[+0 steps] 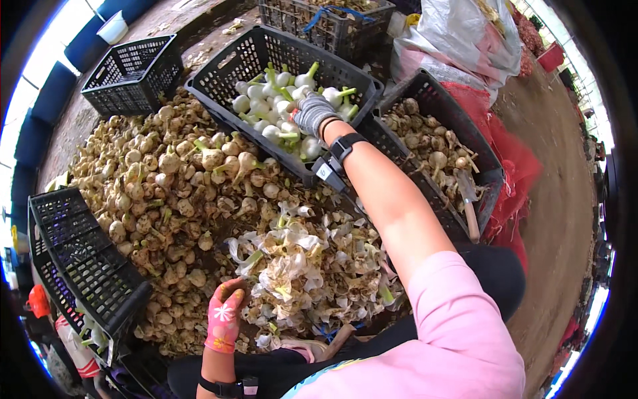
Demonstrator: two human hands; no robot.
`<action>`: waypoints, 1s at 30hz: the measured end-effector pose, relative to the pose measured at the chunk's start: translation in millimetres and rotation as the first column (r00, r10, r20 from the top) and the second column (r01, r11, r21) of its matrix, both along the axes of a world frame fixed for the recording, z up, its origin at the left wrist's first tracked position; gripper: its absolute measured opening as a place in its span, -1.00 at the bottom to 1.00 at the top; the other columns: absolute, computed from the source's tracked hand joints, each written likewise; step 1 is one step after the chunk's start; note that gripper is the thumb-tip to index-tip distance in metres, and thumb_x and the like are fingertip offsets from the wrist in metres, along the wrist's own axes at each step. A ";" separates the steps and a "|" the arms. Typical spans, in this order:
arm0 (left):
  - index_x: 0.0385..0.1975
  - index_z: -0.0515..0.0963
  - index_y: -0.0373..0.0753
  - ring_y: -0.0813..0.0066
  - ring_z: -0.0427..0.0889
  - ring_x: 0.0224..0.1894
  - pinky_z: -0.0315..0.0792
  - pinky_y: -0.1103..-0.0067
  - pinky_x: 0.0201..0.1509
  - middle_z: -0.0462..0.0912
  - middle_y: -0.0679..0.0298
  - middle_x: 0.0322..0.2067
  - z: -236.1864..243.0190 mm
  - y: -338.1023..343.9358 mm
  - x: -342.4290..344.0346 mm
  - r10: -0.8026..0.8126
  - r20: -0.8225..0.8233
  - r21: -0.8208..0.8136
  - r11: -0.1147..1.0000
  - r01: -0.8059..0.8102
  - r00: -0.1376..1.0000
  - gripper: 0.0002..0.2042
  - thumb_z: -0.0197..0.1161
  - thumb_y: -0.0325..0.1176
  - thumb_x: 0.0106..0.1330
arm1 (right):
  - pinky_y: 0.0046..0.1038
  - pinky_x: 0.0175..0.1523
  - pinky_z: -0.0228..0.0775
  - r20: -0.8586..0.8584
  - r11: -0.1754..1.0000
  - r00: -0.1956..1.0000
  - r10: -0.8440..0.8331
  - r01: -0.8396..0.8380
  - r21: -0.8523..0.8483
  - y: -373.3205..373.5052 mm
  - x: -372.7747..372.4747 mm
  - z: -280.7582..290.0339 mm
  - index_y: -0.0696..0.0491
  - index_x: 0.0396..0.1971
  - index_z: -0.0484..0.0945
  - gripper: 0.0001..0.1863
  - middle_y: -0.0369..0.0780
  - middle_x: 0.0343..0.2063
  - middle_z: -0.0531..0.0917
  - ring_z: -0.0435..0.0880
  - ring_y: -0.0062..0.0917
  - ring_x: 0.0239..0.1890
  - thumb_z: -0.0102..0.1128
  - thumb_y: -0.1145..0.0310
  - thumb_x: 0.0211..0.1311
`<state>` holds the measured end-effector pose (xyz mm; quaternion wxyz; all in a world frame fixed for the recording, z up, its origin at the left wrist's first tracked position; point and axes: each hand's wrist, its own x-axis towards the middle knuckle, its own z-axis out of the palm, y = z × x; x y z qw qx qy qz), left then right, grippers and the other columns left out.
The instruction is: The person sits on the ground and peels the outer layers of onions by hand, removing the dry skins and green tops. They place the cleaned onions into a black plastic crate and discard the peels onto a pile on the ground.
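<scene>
My right hand (315, 116), in a grey striped glove, reaches into a black crate (219, 70) of cleaned white garlic bulbs (260, 106) with short green stems. Its fingers bend round a white garlic bulb (301, 93) at the top of the heap, and the palm side is hidden. Lower down, my left hand (224, 318) wears a pink flowered glove. Its fingers are loosely curled and apart, with nothing visible between them. It hovers beside a mound of loose papery garlic skins (299, 259), at the edge of a large pile of unpeeled, soil-stained garlic (179, 173).
A crate of small brownish bulbs (432, 143) stands at the right, with a wooden-handled knife (469, 206) across it. Black crates (133, 76) stand far left, and another (86, 259) tilts near left. White sacks (458, 43) and red netting (508, 166) lie right.
</scene>
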<state>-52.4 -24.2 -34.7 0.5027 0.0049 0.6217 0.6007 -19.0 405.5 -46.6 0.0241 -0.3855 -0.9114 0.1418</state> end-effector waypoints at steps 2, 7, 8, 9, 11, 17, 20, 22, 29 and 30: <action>-0.18 0.40 -0.32 0.49 0.48 -0.24 0.40 0.58 -0.12 0.48 0.25 -0.26 0.8 2.0 1.6 -0.029 -0.016 -0.033 0.999 0.029 0.999 -0.75 0.08 -0.50 0.11 | -0.40 0.10 0.19 0.055 0.997 0.998 0.024 -0.028 0.073 5.0 -12.2 -28.7 -0.07 -0.22 0.52 -0.62 -0.01 0.02 0.31 0.36 -0.19 0.01 -0.04 0.05 0.02; -0.18 0.39 -0.29 0.47 0.47 -0.24 0.40 0.51 -0.12 0.47 0.26 -0.27 3.9 -2.1 -0.2 -0.036 -0.019 -0.019 0.999 0.036 0.999 -0.74 0.09 -0.47 0.09 | -0.37 -0.08 0.31 -0.481 0.854 0.867 -0.128 -0.150 -0.497 10.2 8.9 -32.0 0.00 -0.24 0.51 -0.70 -0.19 -0.28 0.56 0.50 -0.37 -0.19 -0.06 0.22 0.06; -0.18 0.39 -0.30 0.49 0.48 -0.24 0.40 0.54 -0.12 0.47 0.26 -0.26 3.3 -9.3 -1.4 -0.010 -0.024 -0.012 1.000 0.010 1.000 -0.74 0.09 -0.47 0.10 | -0.32 -0.13 0.33 -0.626 0.522 0.493 -0.604 -0.348 -0.778 -17.1 13.7 -19.2 0.04 -0.24 0.50 -0.68 -0.27 -0.30 0.57 0.52 -0.45 -0.24 -0.07 0.19 0.09; -0.18 0.39 -0.31 0.50 0.48 -0.24 0.40 0.57 -0.13 0.48 0.26 -0.26 2.1 -8.4 -1.7 -0.016 -0.022 0.017 1.000 0.016 1.000 -0.75 0.09 -0.48 0.11 | -0.38 -0.14 0.34 -0.614 0.416 0.425 -0.665 -0.471 -0.778 -11.3 24.3 -15.8 0.03 -0.25 0.51 -0.72 -0.30 -0.34 0.57 0.51 -0.51 -0.28 -0.04 0.26 0.06; -0.19 0.39 -0.29 0.49 0.48 -0.24 0.41 0.54 -0.14 0.47 0.26 -0.28 7.9 -6.3 0.1 -0.025 -0.057 0.002 1.000 0.025 0.998 -0.75 0.09 -0.44 0.10 | -0.54 -0.19 0.34 -0.559 0.197 0.351 -0.751 -0.690 -0.697 -21.5 34.5 6.5 0.03 -0.28 0.51 -0.76 -0.35 -0.38 0.56 0.50 -0.57 -0.32 0.04 0.36 -0.01; -0.17 0.39 -0.28 0.53 0.47 -0.28 0.39 0.58 -0.20 0.48 0.31 -0.33 -3.7 7.8 -5.9 -0.042 -0.052 0.051 0.998 0.045 0.998 -0.73 0.11 -0.39 0.11 | -0.52 -0.17 0.37 -0.860 0.793 0.437 -0.262 -0.410 -0.450 28.4 68.8 -33.5 0.09 -0.14 0.43 -0.66 -0.21 -0.34 0.56 0.53 -0.55 -0.27 0.00 0.50 0.00; -0.14 0.37 -0.27 0.55 0.46 -0.29 0.36 0.60 -0.19 0.47 0.32 -0.33 7.0 1.5 -32.6 -0.074 -0.187 -0.093 0.994 0.058 0.980 -0.69 0.12 -0.36 0.11 | -0.41 -0.01 0.32 -0.583 0.395 0.383 -0.717 -0.465 -0.792 -46.2 52.0 43.0 0.18 -0.07 0.35 -0.58 -0.17 -0.16 0.49 0.48 -0.43 -0.14 0.00 0.28 0.09; -0.07 0.33 -0.27 0.58 0.44 -0.34 0.35 0.63 -0.20 0.46 0.32 -0.32 -14.4 12.9 -66.9 -0.050 -0.271 -0.012 0.999 0.049 0.961 -0.65 0.12 -0.37 0.12 | -0.46 -0.04 0.34 -0.701 0.625 0.224 -0.677 -0.328 -0.708 -35.2 63.0 22.1 0.15 -0.08 0.36 -0.60 -0.19 -0.16 0.49 0.48 -0.48 -0.16 -0.04 0.23 0.14; -0.13 0.39 -0.29 0.40 0.45 -0.22 0.32 0.58 -0.14 0.47 0.12 -0.22 -54.2 55.3 -165.4 -0.124 -0.762 -0.256 0.959 -0.120 0.635 -0.68 0.09 -0.45 0.05 | -0.55 -0.46 0.42 -0.480 0.270 0.449 -0.754 -0.455 -0.849 -180.2 60.1 3.8 0.07 -0.07 0.32 -0.63 -0.16 -0.44 0.56 0.54 -0.56 -0.53 0.03 0.27 0.13; -0.13 0.40 -0.27 0.31 0.46 -0.17 0.33 0.56 -0.13 0.47 0.08 -0.19 -54.3 62.8 -166.5 -0.273 -0.753 -0.387 0.920 -0.067 0.599 -0.67 0.06 -0.45 0.03 | -0.61 -0.56 0.37 -0.440 0.255 0.529 -0.726 -0.386 -0.886 -191.2 61.0 -7.4 0.06 -0.11 0.35 -0.69 -0.20 -0.55 0.55 0.49 -0.60 -0.63 -0.01 0.31 0.15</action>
